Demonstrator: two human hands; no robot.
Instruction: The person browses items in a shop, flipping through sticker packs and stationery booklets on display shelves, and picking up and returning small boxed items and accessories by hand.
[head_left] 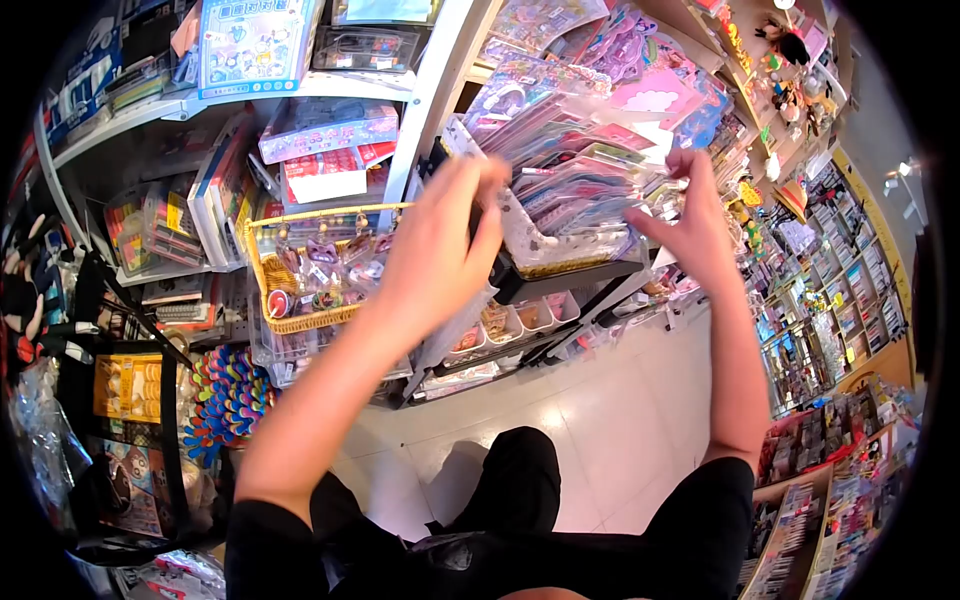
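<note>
Right hand [698, 225] wide, thumb and fingers apart, at the right side of one packed bin [522, 240]; contact too close to tell. Left hand [445, 240] over the left rim, blurred, narrow gap between thumb and fingers; impossible to tell whether holding anything. Between the two hands, inside the bin, dozens of flat packets [575, 190], too many to count exactly: thin, glossy, clear-wrapped, mostly pink, red and pale blue, tightly filed and leaning in overlapping rows. Around them, one white lining with grey speckles, above one golden woven edge. Just behind, one pink card [655, 98] with a white cloud. Below the bin, at least three small white tubs [533, 318] in a row. To the left, one yellow wicker basket [305, 322] of small trinkets, beyond the left forearm. Farther up, on white shelving, one blue picture box [255, 45] and one pink-and-lilac box [325, 132]. Underneath, pale floor tiles [610, 400] and two black-trousered legs [515, 480].
</note>
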